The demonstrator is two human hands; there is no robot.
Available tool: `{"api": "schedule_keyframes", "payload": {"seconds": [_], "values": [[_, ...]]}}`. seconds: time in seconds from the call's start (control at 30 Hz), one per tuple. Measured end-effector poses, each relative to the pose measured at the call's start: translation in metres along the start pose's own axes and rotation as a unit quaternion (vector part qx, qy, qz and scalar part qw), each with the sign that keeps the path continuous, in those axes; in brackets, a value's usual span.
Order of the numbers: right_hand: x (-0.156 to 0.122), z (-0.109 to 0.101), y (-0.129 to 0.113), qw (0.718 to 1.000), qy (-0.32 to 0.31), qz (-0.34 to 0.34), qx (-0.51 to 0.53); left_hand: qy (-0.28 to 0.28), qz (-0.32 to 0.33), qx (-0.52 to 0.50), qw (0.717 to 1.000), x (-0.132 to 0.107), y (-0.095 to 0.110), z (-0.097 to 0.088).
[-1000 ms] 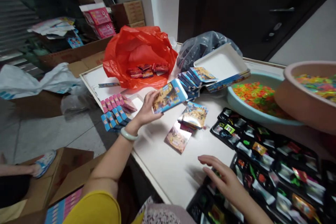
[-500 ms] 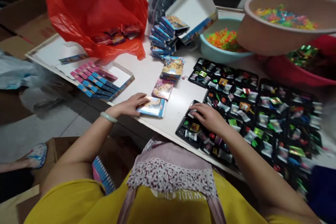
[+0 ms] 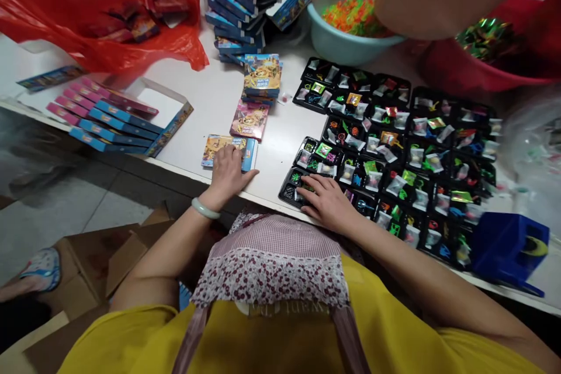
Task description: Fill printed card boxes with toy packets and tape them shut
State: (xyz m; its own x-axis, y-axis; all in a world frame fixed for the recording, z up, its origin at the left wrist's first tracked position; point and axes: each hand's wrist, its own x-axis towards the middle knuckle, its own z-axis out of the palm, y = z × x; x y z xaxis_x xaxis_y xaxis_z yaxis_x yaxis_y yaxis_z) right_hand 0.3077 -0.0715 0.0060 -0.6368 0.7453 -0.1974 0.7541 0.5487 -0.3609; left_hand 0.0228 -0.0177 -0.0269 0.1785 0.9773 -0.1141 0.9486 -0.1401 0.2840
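My left hand (image 3: 228, 172), with a pale green bangle at the wrist, rests on a flat blue picture box (image 3: 214, 149) lying near the table's front edge; its fingers press down on the box. My right hand (image 3: 326, 201) lies on the nearest black tray (image 3: 302, 160) of small packed toys, fingers curled over a compartment at its front left corner. What those fingers hold, if anything, is hidden. Two loose picture packets (image 3: 249, 118) lie just beyond the box.
A stack of blue boxes (image 3: 243, 0) and a red plastic bag (image 3: 100, 6) sit at the back. Pink and blue boxes (image 3: 105, 120) fill a lid at left. Basins (image 3: 346, 23) of coloured pieces stand at back right. A blue tape dispenser (image 3: 508, 248) sits right. Another person's foot (image 3: 37, 272) shows lower left.
My left hand brought the blue box down from the air onto the table's front edge. My right hand moved onto the nearest black tray. The view tilted downward.
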Motion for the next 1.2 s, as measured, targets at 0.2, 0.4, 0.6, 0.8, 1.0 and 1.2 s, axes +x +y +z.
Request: {"api": "schedule_keyframes", "payload": {"seconds": [0.2,0.4,0.6,0.8,1.0,1.2], "values": [[-0.01,0.003,0.001,0.996,0.081,0.043,-0.008,-0.003,0.011,-0.025,1.0,-0.004,0.001,0.003],[-0.001,0.011,-0.003,0.995,0.088,0.055,0.011,0.004,0.0,-0.034,0.999,-0.006,0.004,0.006],[0.021,0.006,-0.012,0.995,0.099,0.031,0.013,0.002,0.016,-0.01,1.0,-0.009,0.004,0.005],[0.022,0.004,-0.004,0.994,0.093,0.033,0.049,-0.007,0.02,-0.054,0.998,-0.014,0.003,0.004],[-0.019,0.005,0.002,0.995,0.083,0.024,0.057,-0.004,0.018,-0.056,0.998,-0.016,0.01,0.005],[-0.014,0.021,-0.017,0.996,0.072,0.048,0.002,-0.009,0.015,-0.049,0.999,-0.012,0.012,0.004]]}}
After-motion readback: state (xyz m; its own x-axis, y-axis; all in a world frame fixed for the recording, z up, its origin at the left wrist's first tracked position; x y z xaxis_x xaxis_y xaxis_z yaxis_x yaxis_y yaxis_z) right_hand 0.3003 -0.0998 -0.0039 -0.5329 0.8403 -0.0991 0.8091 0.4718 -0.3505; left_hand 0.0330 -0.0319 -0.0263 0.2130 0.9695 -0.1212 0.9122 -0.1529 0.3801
